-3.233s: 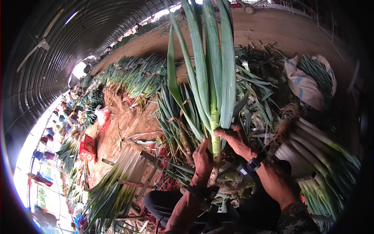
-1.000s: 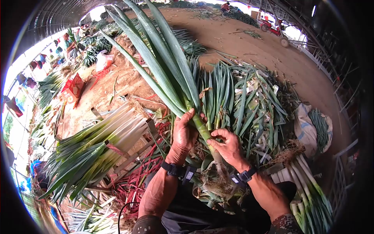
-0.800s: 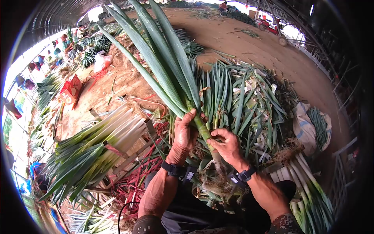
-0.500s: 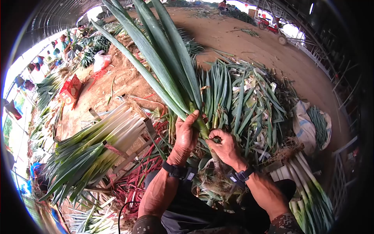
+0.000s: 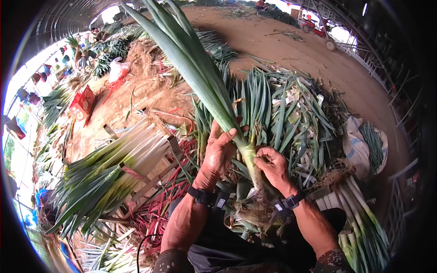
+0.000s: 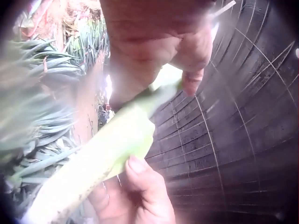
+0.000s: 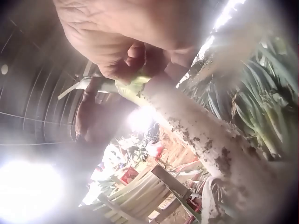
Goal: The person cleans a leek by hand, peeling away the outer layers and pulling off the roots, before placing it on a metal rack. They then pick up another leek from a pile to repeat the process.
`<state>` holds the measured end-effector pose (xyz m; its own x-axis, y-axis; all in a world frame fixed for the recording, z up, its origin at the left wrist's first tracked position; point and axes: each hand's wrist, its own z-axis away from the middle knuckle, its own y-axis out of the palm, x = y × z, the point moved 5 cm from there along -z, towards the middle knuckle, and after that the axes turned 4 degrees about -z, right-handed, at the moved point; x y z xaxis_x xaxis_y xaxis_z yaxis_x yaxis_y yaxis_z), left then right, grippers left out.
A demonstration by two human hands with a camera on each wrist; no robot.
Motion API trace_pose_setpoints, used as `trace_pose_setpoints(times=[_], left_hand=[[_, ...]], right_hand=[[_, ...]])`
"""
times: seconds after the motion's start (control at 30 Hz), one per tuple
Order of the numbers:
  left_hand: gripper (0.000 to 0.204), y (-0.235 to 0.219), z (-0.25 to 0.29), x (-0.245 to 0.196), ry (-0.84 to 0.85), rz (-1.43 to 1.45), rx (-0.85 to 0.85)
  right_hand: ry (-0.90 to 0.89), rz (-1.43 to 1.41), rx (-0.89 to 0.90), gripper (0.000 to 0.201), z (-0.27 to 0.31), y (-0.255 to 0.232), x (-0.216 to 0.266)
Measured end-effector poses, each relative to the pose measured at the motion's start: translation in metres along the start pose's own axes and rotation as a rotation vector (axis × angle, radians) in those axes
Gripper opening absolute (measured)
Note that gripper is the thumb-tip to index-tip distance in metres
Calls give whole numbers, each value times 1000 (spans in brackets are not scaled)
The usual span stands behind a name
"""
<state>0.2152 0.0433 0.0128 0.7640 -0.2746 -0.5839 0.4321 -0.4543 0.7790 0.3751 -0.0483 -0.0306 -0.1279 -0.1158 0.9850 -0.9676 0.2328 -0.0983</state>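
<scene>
A large green onion (image 5: pixel 209 93) slants across the head view, its leaves pointing up and left and its roots (image 5: pixel 255 214) low near the lap. My left hand (image 5: pixel 217 154) holds it where the leaves meet the stalk, thumb in front and fingers behind. A little lower, my right hand (image 5: pixel 274 168) pinches the stalk's outer layer between thumb and curled fingers. In the left wrist view, the right thumb (image 6: pixel 140 170) presses that layer's loose edge. Soil specks the pale stalk (image 7: pixel 205 140) in the right wrist view.
Trimmed green onions (image 5: pixel 127 157) lie on a wooden rack (image 5: pixel 154 184) at left, with red ties (image 5: pixel 157 223) below it. Loose leaves (image 5: pixel 305 118) are heaped ahead. More trimmed onions (image 5: pixel 359 209) and a white sack (image 5: pixel 357 150) stand at right.
The stalk was upright 3.2 seconds ago and now leans left. Over the last half second its leaves have drawn closer together, and the right hand has shifted slightly right.
</scene>
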Motion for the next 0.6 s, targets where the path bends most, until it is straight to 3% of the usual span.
trace_pose_setpoints(times=[0.1, 0.13, 0.2, 0.27, 0.33, 0.4, 0.47, 0.53, 0.6], left_hand=[[58, -3, -5, 7, 77, 1, -63], [59, -2, -6, 9, 90, 0, -79], [61, -3, -7, 11, 118, -8, -110], [63, -7, -9, 12, 129, -40, -141], [65, -12, -8, 14, 138, -69, -176], [67, -16, -10, 11, 145, -107, -199], [62, -27, -15, 5, 117, -180, -200], [58, -26, -14, 3, 111, -164, -250], [53, -33, -13, 8, 137, -174, -298]], right_hand=[[-90, -5, -14, 26, 2, 9, 18], [-37, 47, 16, 27, 4, 14, 31], [-168, 116, 45, 21, -3, 15, 10], [-243, 555, 76, 16, 7, 25, 50], [-546, 685, 183, 12, 20, 36, 40], [-848, 625, 379, 19, 50, 39, 26], [-694, 701, 529, 18, 78, 40, -5], [-566, 691, 466, 17, 76, 39, 21], [-607, 679, 410, 16, 67, 46, 38]])
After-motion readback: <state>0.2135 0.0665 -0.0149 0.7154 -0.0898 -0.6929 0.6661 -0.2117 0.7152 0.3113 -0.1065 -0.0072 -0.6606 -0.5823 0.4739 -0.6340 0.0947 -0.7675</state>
